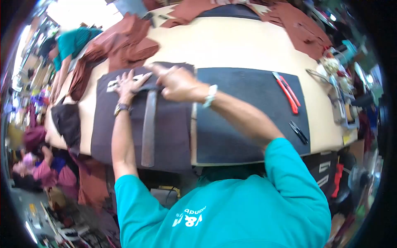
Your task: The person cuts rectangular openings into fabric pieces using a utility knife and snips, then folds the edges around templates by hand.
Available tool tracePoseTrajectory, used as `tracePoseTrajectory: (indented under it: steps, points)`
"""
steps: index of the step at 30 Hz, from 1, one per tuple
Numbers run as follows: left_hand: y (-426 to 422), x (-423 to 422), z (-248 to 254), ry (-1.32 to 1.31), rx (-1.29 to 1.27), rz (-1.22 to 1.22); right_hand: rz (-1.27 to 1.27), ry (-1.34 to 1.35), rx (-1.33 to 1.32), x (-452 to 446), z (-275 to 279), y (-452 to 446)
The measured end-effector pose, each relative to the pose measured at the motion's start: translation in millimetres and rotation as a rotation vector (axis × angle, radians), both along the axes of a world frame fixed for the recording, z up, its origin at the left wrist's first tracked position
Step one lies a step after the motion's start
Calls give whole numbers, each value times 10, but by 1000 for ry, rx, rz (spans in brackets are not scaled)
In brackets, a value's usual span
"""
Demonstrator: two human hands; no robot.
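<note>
Saw a broad cream worktable [231, 45] spread beneath everything. On its near edge, to the right, found a black mat [240, 124], and just beside it on the left a dark brown sheet [173, 132], laid flat. Past the sheet's far left corner, noted a heap of rust-brown cut pieces [128, 41].

On the sheet made out a hammer-like tool [149, 128], its long axis running nearly straight from the near edge to the far one, with a seeming dark head [144, 88] at the far end and the bare handle end toward the body. Took this as the relation to mind: far end close by both hands, handle stretching back from them, bodyward.

Saw the right hand [178, 84] above the sheet, just right of that far end, with fingers curled but blurred; could not tell whether grasping anything. Found the left hand [126, 84] palm-down with fingers spread, clasping nothing. On the mat, well apart from both, noted a red-handled cutting tool [287, 93]; under and around the left fingers, a white cut-out piece [111, 86]; lastly, near the mat's right edge, black snips [298, 132].
</note>
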State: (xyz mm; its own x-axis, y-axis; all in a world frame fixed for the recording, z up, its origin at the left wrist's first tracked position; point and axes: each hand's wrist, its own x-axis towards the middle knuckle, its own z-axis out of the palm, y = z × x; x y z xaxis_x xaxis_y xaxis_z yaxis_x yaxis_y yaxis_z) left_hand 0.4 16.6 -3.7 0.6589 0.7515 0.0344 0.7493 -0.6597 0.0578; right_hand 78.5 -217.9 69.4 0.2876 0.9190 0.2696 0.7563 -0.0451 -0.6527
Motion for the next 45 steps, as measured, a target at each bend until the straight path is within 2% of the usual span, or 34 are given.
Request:
tracePoseTrajectory:
  steps: [2, 4, 5, 6, 7, 8, 9, 10, 12, 14, 15, 17, 18, 20, 22, 23, 25, 26, 27, 29, 32, 33, 36, 39, 42, 45]
  points:
    - [392, 2, -186, 6, 62, -127, -104, -60, -161, -92, -140, 55]
    - [357, -7, -168, -9, 75, -201, -174, -52, -126, -103, -590, 98]
    - [365, -4, -181, -32, 55, -251, -188, 139, -86, -78, -774, 130]
    - [367, 0, -200, -54, 34, -301, -157, -78, -86, -81, -632, -125]
    - [448, 50, -252, 20, 86, -280, -246, -271, 39, -91, -633, -302]
    - [531, 95, -303, 94, 136, -260, -386, -356, 214, -50, -607, -506]
    - [460, 71, -218, 245, 257, -370, -482, -394, 320, 46, -530, -767]
    - [426, 27, -170, 391, 386, -466, -565, -438, 426, 140, -435, -1080]
    - [358, 33, -126, 423, 386, -413, -757, -525, 539, 346, -242, -1959]
    - [505, -30, -224, 397, 371, -452, -1038, -665, 641, 515, -296, -2917]
    - [588, -32, -259, 384, 377, -456, -1218, -695, 649, 574, -385, -3409]
    - [778, -10, -354, 335, 319, -405, -1637, -786, 424, 564, -780, -4570]
    - [846, 54, -377, 300, 256, -347, -1802, -733, 353, 422, -1001, -5136]
    - [541, 26, -94, 365, 177, -437, -2222, -592, 9, 19, -1593, -6249]
    - [418, 107, -70, 382, 165, -446, -2594, -174, -366, -624, -1955, -6912]
    - [368, 150, -64, 382, 164, -441, -2783, 209, -441, -877, -1758, -6868]
    - [247, 275, -102, 380, 173, -443, -2922, 529, -694, -1363, -1991, -7173]
    - [175, 345, -125, 373, 177, -446, -2938, 694, -697, -1598, -2015, -7230]
    - [118, 394, -150, 369, 186, -439, -3025, 729, -627, -1828, -2272, -7419]
    - [7, 510, -186, 358, 188, -450, -3088, 828, -665, -2147, -2746, -7785]
    - [-111, 663, -253, 342, 184, -459, -2886, 990, -273, -2456, -2844, -7981]
    - [-150, 711, -280, 334, 181, -460, -2936, 907, -256, -2466, -2869, -7999]
    - [-171, 856, -340, 312, 176, -466, -2809, 802, -462, -2429, -2491, -7741]
    - [-201, 934, -366, 289, 167, -472, -2965, 543, -470, -2388, -2477, -7681]
    - [-237, 944, -356, 248, 147, -485, -2900, 319, -587, -2327, -2217, -7514]
    - [-311, 852, -242, 138, 155, -466, -2895, 225, -357, -2131, -2030, -7568]
